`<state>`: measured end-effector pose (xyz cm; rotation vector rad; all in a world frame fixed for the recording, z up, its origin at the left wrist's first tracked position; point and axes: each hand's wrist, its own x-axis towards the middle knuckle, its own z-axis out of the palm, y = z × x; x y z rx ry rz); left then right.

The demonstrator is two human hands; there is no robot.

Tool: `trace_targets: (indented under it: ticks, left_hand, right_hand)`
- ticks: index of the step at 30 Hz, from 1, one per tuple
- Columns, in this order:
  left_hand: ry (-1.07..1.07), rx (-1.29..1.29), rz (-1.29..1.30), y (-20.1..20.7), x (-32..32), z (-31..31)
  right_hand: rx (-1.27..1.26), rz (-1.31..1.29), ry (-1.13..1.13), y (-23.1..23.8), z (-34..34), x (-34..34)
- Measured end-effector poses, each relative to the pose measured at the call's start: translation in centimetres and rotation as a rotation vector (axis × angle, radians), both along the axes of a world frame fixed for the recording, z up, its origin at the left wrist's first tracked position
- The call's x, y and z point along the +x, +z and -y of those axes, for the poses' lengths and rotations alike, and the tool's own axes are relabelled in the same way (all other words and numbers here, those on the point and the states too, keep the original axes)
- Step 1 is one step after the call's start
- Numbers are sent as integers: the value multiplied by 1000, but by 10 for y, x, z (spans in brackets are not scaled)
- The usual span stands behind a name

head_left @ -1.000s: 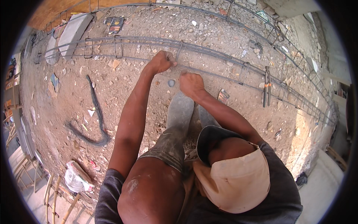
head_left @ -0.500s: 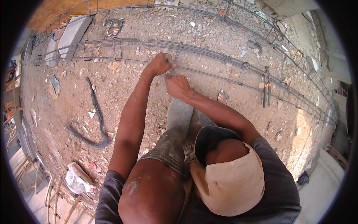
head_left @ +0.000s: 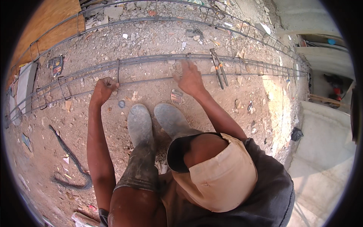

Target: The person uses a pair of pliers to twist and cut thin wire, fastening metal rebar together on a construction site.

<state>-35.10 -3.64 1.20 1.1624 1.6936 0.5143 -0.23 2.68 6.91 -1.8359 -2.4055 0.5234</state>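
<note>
My left hand (head_left: 104, 90) is closed at the lower corner of a square stirrup (head_left: 118, 71) on the nearer rebar cage (head_left: 151, 57). Its fingertips are pinched together; whatever lies between them is too small to make out. Farther right, my right hand (head_left: 191, 78) hangs over the same cage, slightly blurred, with thumb and fingers apart and nothing visible in it. Close to its right, a pair of pincers (head_left: 218, 69) with orange-and-black handles leans across the cage's bars, jaws on the far side.
A second rebar cage (head_left: 176, 19) runs behind the first. A bundle of dark tie wire (head_left: 77, 166) lies on the dirt at left. My grey boots (head_left: 140, 121) stand just in front of the cage. Concrete slabs (head_left: 26, 89) lie at far left, near a plywood sheet (head_left: 49, 22).
My hands, close together before, have parted: the right has moved right toward the pincers and opened, while the left stays at the stirrup. The whole view has shifted to the right.
</note>
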Motion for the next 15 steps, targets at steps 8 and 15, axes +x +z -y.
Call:
trace_targets:
  ticks: [8,15]
  left_hand:
    - [393,147,-582,18,52,45]
    - [497,-12,232,-4,47,62]
  right_hand:
    - [-245,480,-296,-53,-46,194]
    - [-113,93,-400,-53,-34,179]
